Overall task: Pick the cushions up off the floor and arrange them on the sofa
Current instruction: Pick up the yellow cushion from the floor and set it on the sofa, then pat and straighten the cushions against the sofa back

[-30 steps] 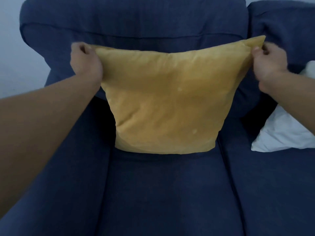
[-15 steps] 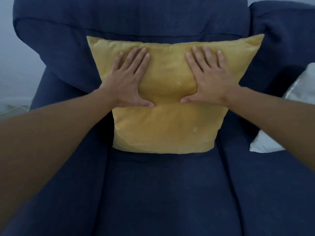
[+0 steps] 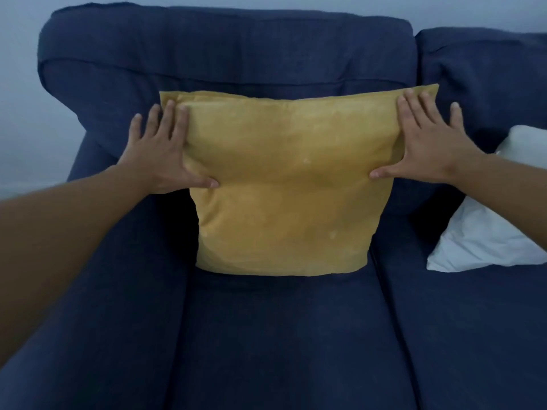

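Observation:
A mustard-yellow cushion stands upright on the seat of the dark blue sofa, leaning against its backrest. My left hand lies flat with fingers spread against the cushion's upper left edge, the thumb pressing into its face. On the upper right edge my right hand rests the same way, mirrored. Neither hand grips the fabric. A white cushion leans on the neighbouring seat at the right, partly cut off by the frame.
The sofa's left armrest runs under my left forearm. A second backrest section sits at the right. A pale wall is behind the sofa. The front of the seat is bare fabric.
One second ago both hands pinched the cushion's top corners. They then pressed flat on its middle, and now have slid outward to its left and right edges. The view has pulled back.

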Demonstrator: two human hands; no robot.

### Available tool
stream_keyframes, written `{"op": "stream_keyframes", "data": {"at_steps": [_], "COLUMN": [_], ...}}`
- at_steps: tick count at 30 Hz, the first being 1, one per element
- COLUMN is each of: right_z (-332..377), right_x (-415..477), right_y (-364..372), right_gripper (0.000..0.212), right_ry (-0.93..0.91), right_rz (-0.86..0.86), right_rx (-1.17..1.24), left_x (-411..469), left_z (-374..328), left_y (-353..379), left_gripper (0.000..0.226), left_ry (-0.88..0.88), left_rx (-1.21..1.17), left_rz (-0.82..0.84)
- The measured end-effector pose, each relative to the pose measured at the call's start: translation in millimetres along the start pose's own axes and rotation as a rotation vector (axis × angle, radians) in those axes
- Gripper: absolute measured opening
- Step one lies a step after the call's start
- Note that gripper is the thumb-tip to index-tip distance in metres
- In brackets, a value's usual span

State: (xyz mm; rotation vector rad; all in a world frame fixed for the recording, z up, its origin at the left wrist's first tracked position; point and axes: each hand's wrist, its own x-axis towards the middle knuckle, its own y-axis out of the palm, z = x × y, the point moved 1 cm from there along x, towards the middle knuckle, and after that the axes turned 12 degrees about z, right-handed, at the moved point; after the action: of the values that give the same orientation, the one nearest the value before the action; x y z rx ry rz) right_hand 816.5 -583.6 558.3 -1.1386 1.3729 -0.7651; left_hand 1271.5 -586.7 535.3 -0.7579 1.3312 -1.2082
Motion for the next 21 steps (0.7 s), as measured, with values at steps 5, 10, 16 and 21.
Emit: {"op": "stream_keyframes", "data": {"at_steps": [5, 10, 16, 21], "right_z": [-29, -70, -124, -191], "right_x": [-24, -57, -101, -138], "right_y": [5, 19, 46, 67], "right_gripper": [0.146, 0.141, 0.134, 0.13], "right_ry": [0.147, 0.16, 0.117, 0.084], "right_rz": [-0.021, -0.049, -0.04, -0.012], "right_rx": [0.057, 0.053, 0.058, 0.044], "left_x": [-17, -26, -21, -23], "left_z": [-4, -58, -184, -297], "left_y": [-12, -41, -64, -77], "left_gripper": [0.146, 0.136, 0.134, 0.132], "left_ry": [-0.016, 0.07, 0.147, 0.214], "left_rx": [-0.016, -0.031, -0.077, -0.092], "left_rz": [-0.01, -0.12, -0.14, -0.158]}}
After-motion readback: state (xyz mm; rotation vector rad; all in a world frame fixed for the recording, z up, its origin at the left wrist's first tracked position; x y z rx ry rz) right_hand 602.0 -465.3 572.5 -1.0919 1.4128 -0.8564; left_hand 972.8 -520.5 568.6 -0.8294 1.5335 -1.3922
